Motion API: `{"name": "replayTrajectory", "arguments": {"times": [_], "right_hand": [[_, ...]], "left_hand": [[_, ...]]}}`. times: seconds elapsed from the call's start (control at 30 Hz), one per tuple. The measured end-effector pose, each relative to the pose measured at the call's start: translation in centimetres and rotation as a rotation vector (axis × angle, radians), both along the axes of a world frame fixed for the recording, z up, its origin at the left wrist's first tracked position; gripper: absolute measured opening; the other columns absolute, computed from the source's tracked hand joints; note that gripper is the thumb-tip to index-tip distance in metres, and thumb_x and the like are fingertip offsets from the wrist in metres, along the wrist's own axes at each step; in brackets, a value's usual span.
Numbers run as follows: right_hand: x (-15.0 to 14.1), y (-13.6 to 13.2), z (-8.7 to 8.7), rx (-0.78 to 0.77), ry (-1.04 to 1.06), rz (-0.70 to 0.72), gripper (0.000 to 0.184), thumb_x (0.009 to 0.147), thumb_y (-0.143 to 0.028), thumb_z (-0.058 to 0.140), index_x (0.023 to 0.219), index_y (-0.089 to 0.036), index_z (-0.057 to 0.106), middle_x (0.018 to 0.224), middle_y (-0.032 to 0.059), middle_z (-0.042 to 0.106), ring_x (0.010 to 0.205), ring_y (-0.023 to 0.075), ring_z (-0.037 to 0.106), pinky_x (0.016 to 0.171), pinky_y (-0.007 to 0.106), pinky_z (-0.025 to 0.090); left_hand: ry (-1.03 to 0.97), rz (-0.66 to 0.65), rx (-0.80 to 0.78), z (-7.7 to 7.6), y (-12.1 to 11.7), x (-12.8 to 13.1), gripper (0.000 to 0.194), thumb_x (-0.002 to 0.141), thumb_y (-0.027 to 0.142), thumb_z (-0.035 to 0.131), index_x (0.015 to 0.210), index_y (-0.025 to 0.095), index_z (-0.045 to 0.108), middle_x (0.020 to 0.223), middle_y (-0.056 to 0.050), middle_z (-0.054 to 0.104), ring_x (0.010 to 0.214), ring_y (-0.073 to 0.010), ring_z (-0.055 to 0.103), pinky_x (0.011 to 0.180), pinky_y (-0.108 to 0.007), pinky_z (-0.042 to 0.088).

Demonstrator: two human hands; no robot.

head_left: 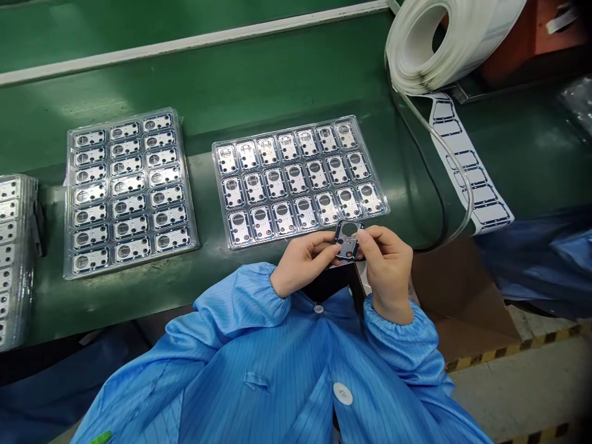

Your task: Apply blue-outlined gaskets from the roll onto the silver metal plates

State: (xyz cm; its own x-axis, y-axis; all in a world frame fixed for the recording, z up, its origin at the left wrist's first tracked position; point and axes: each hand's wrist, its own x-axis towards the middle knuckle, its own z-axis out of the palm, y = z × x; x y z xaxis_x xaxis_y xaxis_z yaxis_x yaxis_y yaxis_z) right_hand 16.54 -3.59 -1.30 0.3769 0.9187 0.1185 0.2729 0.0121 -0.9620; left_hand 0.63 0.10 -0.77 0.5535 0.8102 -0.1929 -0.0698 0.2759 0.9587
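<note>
Both hands meet at the near edge of the counter [300,80], elbows bent and forearms angled inward. The left hand [306,264] reaches in from the left, its thumb laid over the near left part of a small plate [346,245], the fingers curled behind it. The right hand [389,266] stands more upright on the right, its thumb and fingers pinching the plate's right edge. So both are closed on the same plate, which is raised just in front of the near right part of the middle tray [300,180].

The plate is roughly rectangular, silver-grey with a dark border; 1 large round opening sits at its far end, and small dark round spots mark the near end. The middle tray carries 3 rows of 7 similar plates. Left of it lies another tray [111,190], with 7 rows of 3. A white roll [490,31] stands far right.
</note>
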Motion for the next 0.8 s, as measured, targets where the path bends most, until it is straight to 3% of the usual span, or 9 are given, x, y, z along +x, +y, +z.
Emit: {"name": "replayTrajectory", "arguments": {"times": [0.27,0.4,0.63,0.8], "right_hand": [[-0.20,-0.12,0.28,0.006,-0.008,0.004,0.024,0.088,-0.037,0.066,0.071,-0.020,0.064,0.061,-0.0038,0.054,0.055,0.0104,0.048,0.052,0.024,0.040],[-0.29,-0.36,0.54,0.012,-0.021,0.000,0.026,0.088,-0.038,0.066,0.070,-0.020,0.062,0.060,-0.0038,0.053,0.056,0.0106,0.046,0.053,0.024,0.039],[-0.38,-0.63,0.48,-0.005,-0.033,0.029,0.027,0.089,-0.038,0.064,0.069,-0.020,0.060,0.061,-0.0038,0.052,0.055,0.0108,0.046,0.053,0.025,0.038],[-0.42,-0.68,0.57,-0.006,-0.031,0.048,0.027,0.089,-0.037,0.064,0.069,-0.021,0.059,0.061,-0.0040,0.051,0.056,0.0106,0.045,0.052,0.024,0.038]], "left_hand": [[-0.017,-0.026,0.026,-0.04,0.12,-0.22,0.042,0.090,0.047,0.060,0.113,0.013,0.071,0.088,-0.007,0.072,0.070,-0.0134,0.066,0.060,-0.022,0.051],[-0.011,0.013,0.031,0.12,0.17,-0.09,0.047,0.085,0.052,0.065,0.107,0.012,0.072,0.088,-0.007,0.072,0.068,-0.0124,0.062,0.058,-0.022,0.049],[0.067,0.009,0.104,0.73,0.45,-0.32,0.045,0.087,0.056,0.060,0.077,0.013,0.070,0.060,0.001,0.055,0.055,-0.0083,0.045,0.054,-0.022,0.039],[0.026,0.033,0.076,0.65,0.39,-0.28,0.043,0.086,0.055,0.062,0.077,0.013,0.069,0.062,0.001,0.058,0.056,-0.0085,0.047,0.057,-0.022,0.041]]}}
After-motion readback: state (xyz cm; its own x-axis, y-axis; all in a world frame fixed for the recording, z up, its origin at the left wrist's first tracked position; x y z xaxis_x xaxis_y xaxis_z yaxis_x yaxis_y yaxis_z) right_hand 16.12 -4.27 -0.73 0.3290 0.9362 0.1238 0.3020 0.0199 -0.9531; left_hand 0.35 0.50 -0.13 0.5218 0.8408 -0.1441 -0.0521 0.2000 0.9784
